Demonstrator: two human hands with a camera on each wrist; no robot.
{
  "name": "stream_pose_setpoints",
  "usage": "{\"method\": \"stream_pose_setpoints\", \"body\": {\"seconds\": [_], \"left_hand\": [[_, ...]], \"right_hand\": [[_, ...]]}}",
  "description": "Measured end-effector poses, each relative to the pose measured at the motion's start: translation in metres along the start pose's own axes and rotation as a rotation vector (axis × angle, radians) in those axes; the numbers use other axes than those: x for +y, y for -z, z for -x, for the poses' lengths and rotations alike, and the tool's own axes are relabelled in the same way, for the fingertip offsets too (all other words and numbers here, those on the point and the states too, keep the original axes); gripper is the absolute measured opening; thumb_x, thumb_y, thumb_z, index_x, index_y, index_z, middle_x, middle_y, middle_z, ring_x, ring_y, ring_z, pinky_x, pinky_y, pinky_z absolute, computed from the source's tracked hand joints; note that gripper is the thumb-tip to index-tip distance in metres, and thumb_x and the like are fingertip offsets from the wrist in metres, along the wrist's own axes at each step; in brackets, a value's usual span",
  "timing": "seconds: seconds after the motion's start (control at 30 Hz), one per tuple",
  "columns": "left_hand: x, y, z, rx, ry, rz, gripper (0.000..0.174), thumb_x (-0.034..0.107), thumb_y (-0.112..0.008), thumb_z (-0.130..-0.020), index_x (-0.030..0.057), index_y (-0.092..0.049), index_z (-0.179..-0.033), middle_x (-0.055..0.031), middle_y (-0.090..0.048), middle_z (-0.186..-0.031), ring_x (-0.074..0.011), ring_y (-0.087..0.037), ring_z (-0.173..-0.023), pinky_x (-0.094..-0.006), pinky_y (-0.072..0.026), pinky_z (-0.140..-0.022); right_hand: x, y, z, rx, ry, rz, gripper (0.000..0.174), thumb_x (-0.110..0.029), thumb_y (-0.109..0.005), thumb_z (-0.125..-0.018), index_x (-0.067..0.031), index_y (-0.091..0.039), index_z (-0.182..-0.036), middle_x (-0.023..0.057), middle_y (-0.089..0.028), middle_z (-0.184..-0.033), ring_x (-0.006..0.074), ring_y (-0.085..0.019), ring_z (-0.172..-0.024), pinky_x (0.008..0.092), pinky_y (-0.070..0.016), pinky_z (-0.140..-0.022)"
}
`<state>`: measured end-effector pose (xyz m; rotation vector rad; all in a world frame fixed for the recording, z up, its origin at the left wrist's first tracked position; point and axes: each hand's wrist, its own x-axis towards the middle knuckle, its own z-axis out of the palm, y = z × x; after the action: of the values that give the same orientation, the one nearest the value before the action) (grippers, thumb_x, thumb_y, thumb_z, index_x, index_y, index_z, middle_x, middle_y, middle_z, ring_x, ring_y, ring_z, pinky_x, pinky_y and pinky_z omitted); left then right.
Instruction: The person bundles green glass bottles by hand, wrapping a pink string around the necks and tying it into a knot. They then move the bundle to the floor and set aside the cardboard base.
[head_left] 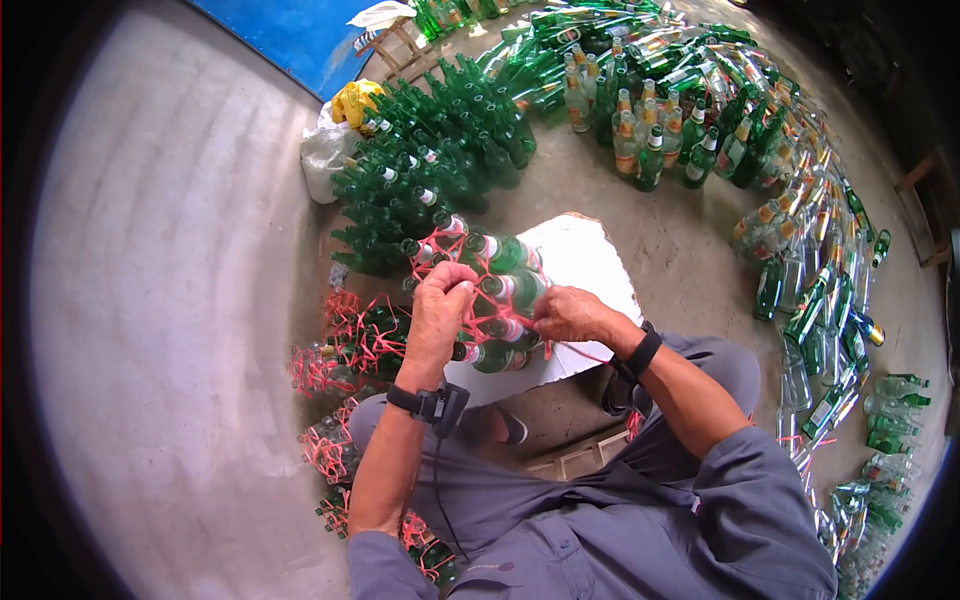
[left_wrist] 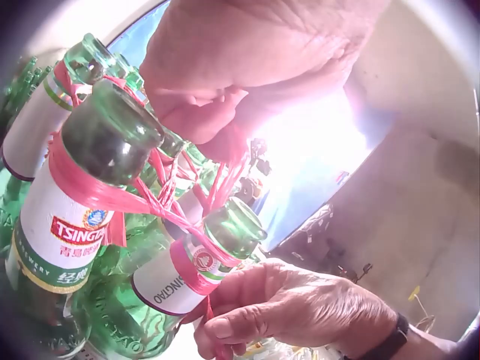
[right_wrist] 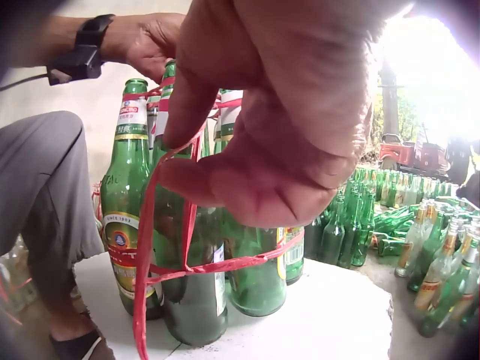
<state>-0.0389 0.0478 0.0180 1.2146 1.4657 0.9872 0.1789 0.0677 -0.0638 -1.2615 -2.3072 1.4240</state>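
Several green beer bottles (left_wrist: 60,225) with white Tsingtao neck labels stand bunched on a white board (head_left: 595,255). Red plastic twine (right_wrist: 217,264) loops around their necks and, lower down, around their bodies. At the bottle tops, my left hand (head_left: 438,312) pinches twine strands that rise from between the necks; its fingertips are partly hidden in the left wrist view. Beside the bunch, my right hand (head_left: 578,315) grips a length of the twine between thumb and fingers. A loose tail of twine hangs below the right hand (right_wrist: 262,127) in the right wrist view.
A dense group of green bottles (head_left: 440,150) stands beyond the board. Bottles wrapped in red twine (head_left: 335,370) sit at the left by the wall. Heaps of lying bottles (head_left: 690,60) curve along the far and right side, with standing bottles (head_left: 650,150) before them.
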Motion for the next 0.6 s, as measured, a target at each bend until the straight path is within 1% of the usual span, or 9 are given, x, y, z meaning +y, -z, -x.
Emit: {"method": "stream_pose_setpoints", "body": {"seconds": [0.07,0.13,0.17,0.27,0.33,0.47,0.53,0.57,0.6], "left_hand": [[0.001,0.000,0.000,0.005,0.024,0.010,0.012,0.002,-0.058,-0.092,0.0032,-0.064,-0.102,0.0022,-0.060,-0.080,-0.0033,-0.050,-0.058,-0.0199,-0.0381,-0.048],[-0.002,-0.001,-0.001,0.021,-0.017,0.008,0.017,0.004,-0.062,-0.091,0.0021,-0.065,-0.107,0.0025,-0.061,-0.079,-0.0034,-0.050,-0.059,-0.0206,-0.0388,-0.050],[-0.001,0.002,-0.001,0.022,-0.017,0.008,0.017,0.004,-0.062,-0.091,0.0021,-0.065,-0.107,0.0025,-0.061,-0.079,-0.0034,-0.050,-0.059,-0.0206,-0.0388,-0.050],[0.007,0.017,-0.001,-0.088,-0.019,-0.219,0.018,0.007,-0.065,-0.090,-0.0001,-0.067,-0.107,0.0020,-0.064,-0.078,-0.0046,-0.054,-0.061,-0.0221,-0.0416,-0.053],[0.015,0.025,-0.002,-0.147,-0.009,-0.573,0.018,0.008,-0.067,-0.087,-0.0001,-0.070,-0.104,0.0001,-0.065,-0.071,-0.0078,-0.059,-0.061,-0.0253,-0.0451,-0.056],[0.031,0.020,0.010,-0.163,-0.010,-0.896,0.015,0.007,-0.069,-0.084,0.0012,-0.071,-0.098,-0.0026,-0.064,-0.065,-0.0102,-0.061,-0.060,-0.0283,-0.0472,-0.057],[0.028,0.019,0.016,-0.072,-0.310,-1.066,0.011,0.005,-0.069,-0.082,0.0022,-0.068,-0.093,-0.0051,-0.063,-0.062,-0.0123,-0.062,-0.058,-0.0309,-0.0480,-0.057],[0.026,0.020,0.014,-0.071,-0.310,-1.065,0.011,0.005,-0.069,-0.082,0.0022,-0.068,-0.093,-0.0051,-0.063,-0.062,-0.0123,-0.062,-0.058,-0.0309,-0.0480,-0.057],[0.023,0.019,0.011,-0.040,-0.252,-0.921,0.011,0.009,-0.069,-0.082,0.0033,-0.068,-0.092,-0.0061,-0.064,-0.064,-0.0171,-0.062,-0.058,-0.0344,-0.0486,-0.059]], "right_hand": [[0.005,-0.004,-0.002,0.056,-0.006,-0.035,0.023,-0.023,-0.068,-0.083,-0.0009,-0.074,-0.083,0.0184,-0.071,-0.077,0.0344,-0.070,-0.075,0.0441,-0.0536,-0.071],[0.003,-0.005,-0.001,0.343,-0.061,0.185,0.025,-0.026,-0.070,-0.085,-0.0016,-0.073,-0.082,0.0196,-0.070,-0.076,0.0386,-0.069,-0.076,0.0467,-0.0533,-0.070],[0.003,-0.004,-0.001,0.343,-0.061,0.186,0.025,-0.026,-0.070,-0.085,-0.0016,-0.073,-0.082,0.0196,-0.070,-0.076,0.0386,-0.069,-0.076,0.0467,-0.0533,-0.070],[-0.012,0.005,0.000,0.483,-0.042,0.207,0.027,-0.024,-0.070,-0.085,0.0021,-0.071,-0.077,0.0226,-0.070,-0.079,0.0403,-0.070,-0.077,0.0507,-0.0534,-0.070],[-0.016,0.005,-0.004,0.627,0.047,0.119,0.024,-0.023,-0.070,-0.086,0.0009,-0.071,-0.083,0.0217,-0.070,-0.076,0.0407,-0.069,-0.075,0.0514,-0.0528,-0.069],[-0.019,0.004,-0.008,0.566,0.001,-0.015,0.021,-0.020,-0.069,-0.088,0.0000,-0.071,-0.092,0.0220,-0.069,-0.080,0.0416,-0.067,-0.078,0.0500,-0.0519,-0.071],[-0.020,0.001,-0.008,0.641,0.025,-0.026,0.034,-0.030,-0.070,-0.089,0.0008,-0.071,-0.101,0.0239,-0.070,-0.096,0.0408,-0.068,-0.087,0.0486,-0.0524,-0.077],[-0.020,-0.001,-0.006,0.641,0.025,-0.026,0.034,-0.030,-0.070,-0.089,0.0008,-0.071,-0.101,0.0239,-0.070,-0.096,0.0408,-0.068,-0.087,0.0486,-0.0524,-0.077],[-0.025,0.000,-0.002,0.607,0.013,-0.064,0.042,-0.035,-0.071,-0.089,0.0024,-0.069,-0.106,0.0246,-0.070,-0.100,0.0413,-0.068,-0.091,0.0483,-0.0531,-0.080]]}}
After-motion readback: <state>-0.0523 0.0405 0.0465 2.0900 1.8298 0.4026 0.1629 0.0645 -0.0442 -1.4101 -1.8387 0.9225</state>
